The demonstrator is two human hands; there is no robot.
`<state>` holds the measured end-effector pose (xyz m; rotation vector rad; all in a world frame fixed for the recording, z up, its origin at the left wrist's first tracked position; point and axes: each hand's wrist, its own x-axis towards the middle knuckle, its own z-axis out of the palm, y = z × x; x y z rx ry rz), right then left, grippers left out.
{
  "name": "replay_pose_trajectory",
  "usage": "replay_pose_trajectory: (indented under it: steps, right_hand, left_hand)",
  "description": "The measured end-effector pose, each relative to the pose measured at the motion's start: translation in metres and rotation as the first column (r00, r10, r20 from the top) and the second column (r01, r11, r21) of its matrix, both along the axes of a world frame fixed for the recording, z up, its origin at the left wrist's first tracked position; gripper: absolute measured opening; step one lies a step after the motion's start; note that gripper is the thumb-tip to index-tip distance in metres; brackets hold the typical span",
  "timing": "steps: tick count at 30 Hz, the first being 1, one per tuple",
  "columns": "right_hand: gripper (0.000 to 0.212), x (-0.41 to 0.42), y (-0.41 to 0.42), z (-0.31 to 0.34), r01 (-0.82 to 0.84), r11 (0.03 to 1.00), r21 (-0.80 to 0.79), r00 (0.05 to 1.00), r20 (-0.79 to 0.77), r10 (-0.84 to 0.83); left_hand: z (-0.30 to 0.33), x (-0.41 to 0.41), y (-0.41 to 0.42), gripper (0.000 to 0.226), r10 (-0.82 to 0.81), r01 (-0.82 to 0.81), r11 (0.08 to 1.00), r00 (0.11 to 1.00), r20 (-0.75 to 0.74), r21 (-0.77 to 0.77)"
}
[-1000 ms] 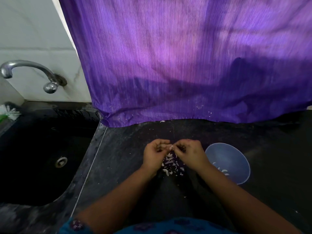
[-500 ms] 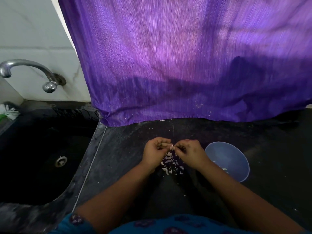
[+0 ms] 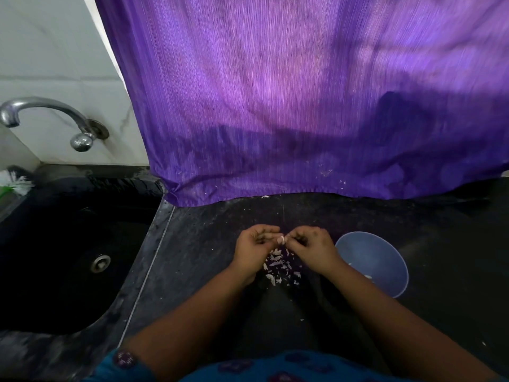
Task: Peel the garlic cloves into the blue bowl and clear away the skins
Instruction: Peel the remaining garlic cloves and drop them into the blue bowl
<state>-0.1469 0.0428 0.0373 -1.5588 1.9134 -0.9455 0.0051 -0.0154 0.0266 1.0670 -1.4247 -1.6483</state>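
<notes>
Left hand and right hand both curled, pinching one garlic clove left of blue bowl | bowl contents partly hidden by right forearm | skins on bench beneath hands

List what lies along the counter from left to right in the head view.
Sink drain → left hand → garlic clove pinched between both hands → right hand → blue bowl.
</notes>
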Motion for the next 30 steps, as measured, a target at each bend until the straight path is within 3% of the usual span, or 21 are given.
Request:
replay_pose_trajectory:
  steps: [5, 10, 18, 21, 26, 30]
  right_hand:
    - [0.006, 0.002, 0.0, -0.003, 0.041, 0.998, 0.054, 0.98, 0.192, -0.05]
    - [0.01, 0.004, 0.001, -0.004, 0.025, 0.997, 0.074, 0.893, 0.448, -0.056]
    - [0.012, 0.0, 0.002, -0.002, -0.021, 0.996, 0.09, 0.848, 0.53, -0.03]
    - [0.016, 0.003, 0.003, 0.001, -0.011, 0.997, 0.079, 0.839, 0.544, -0.034]
    - [0.016, 0.002, 0.004, 0.001, 0.009, 0.998, 0.062, 0.846, 0.532, -0.04]
    - [0.015, 0.001, 0.003, 0.0, 0.026, 0.997, 0.079, 0.849, 0.524, -0.064]
  left_hand:
    - [0.004, 0.0, 0.001, 0.023, 0.003, -0.001, 0.999, 0.998, -0.055, 0.032]
    - [0.006, 0.002, 0.001, 0.023, 0.008, -0.008, 1.0, 0.999, -0.033, 0.004]
    - [0.006, 0.001, -0.001, 0.017, -0.001, 0.0, 1.0, 0.999, 0.046, 0.023]
    - [-0.003, 0.0, -0.004, 0.015, 0.065, -0.073, 0.997, 0.982, 0.177, 0.035]
    - [-0.01, 0.006, -0.007, 0.009, 0.07, 0.036, 0.981, 0.849, 0.524, -0.19]
    - [-0.012, 0.009, -0.008, 0.015, 0.057, 0.085, 0.972, 0.816, 0.575, -0.217]
